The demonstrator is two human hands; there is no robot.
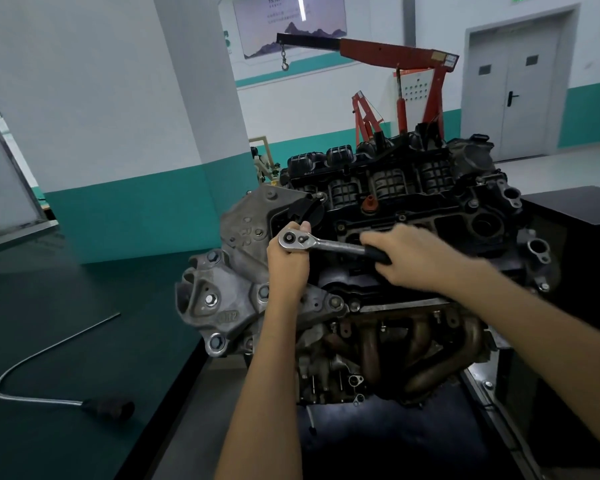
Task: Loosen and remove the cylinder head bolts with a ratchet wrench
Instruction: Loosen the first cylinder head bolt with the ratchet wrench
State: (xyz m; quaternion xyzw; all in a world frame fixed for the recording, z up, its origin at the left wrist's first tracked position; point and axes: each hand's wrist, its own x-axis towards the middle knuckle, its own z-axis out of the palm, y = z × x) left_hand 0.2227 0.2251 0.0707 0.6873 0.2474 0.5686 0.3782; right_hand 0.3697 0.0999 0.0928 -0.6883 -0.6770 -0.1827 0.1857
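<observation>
The ratchet wrench (329,244) lies across the top of the engine (388,181), near its left end, with the round silver head to the left and the black handle to the right. The left hand (286,265) comes up from below and holds the head of the wrench, its fingers (305,226) curled round it. The right hand (413,259) grips the black handle, fingers wrapped over it. The bolt under the wrench head is hidden, so I cannot tell how far it is out. On the dark green tabletop (66,289) at the left lies a bent metal rod (49,348). A red crane (395,53) stands behind the engine.
</observation>
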